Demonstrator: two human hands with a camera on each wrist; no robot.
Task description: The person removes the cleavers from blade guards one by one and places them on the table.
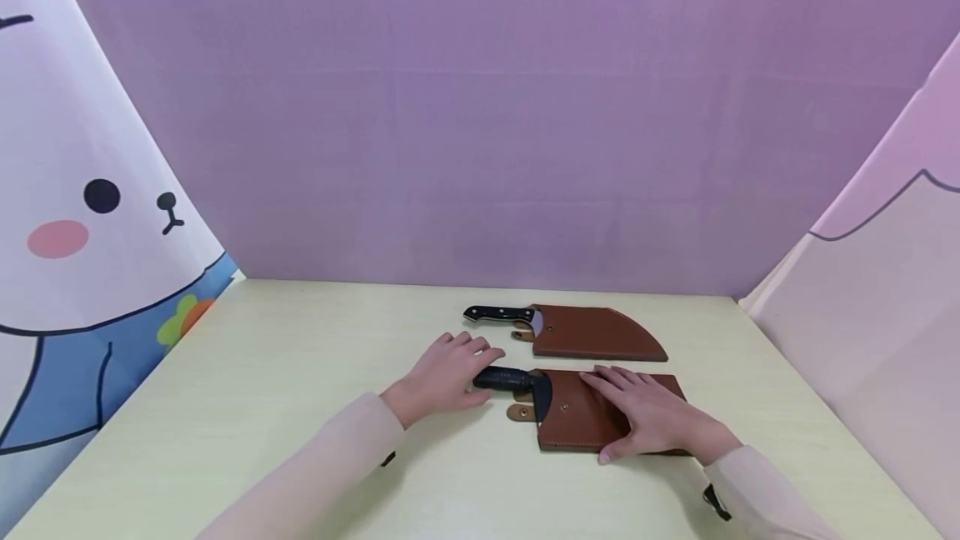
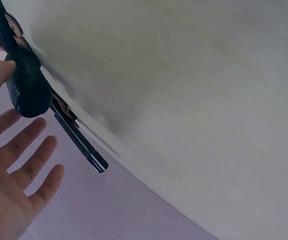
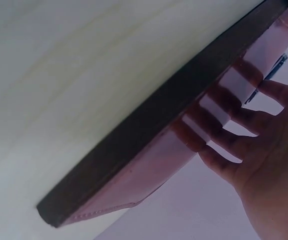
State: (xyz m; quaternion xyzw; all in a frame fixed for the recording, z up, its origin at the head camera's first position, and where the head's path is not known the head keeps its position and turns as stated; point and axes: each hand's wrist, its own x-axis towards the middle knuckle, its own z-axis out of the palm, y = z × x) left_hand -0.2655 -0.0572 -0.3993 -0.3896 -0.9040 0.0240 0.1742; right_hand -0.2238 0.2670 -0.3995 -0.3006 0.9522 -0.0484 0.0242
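A cleaver lies near the front of the table, its black handle (image 1: 510,379) pointing left and its blade inside a brown leather sheath (image 1: 566,430). My left hand (image 1: 447,377) is at the handle's end. In the left wrist view the thumb (image 2: 1,72) meets the handle's side, while the other fingers are spread and loosely bent. My right hand (image 1: 652,413) rests on the sheath with fingers extended, the thumb by its front edge. Behind lies a second knife with a riveted black handle (image 1: 498,314) in a curved brown sheath (image 1: 592,333).
Small snap straps (image 1: 521,412) stick out at the left end of the sheaths. The pale table (image 1: 300,373) ends at a purple backdrop (image 1: 480,148). Printed cloth panels (image 1: 97,273) hang at both sides.
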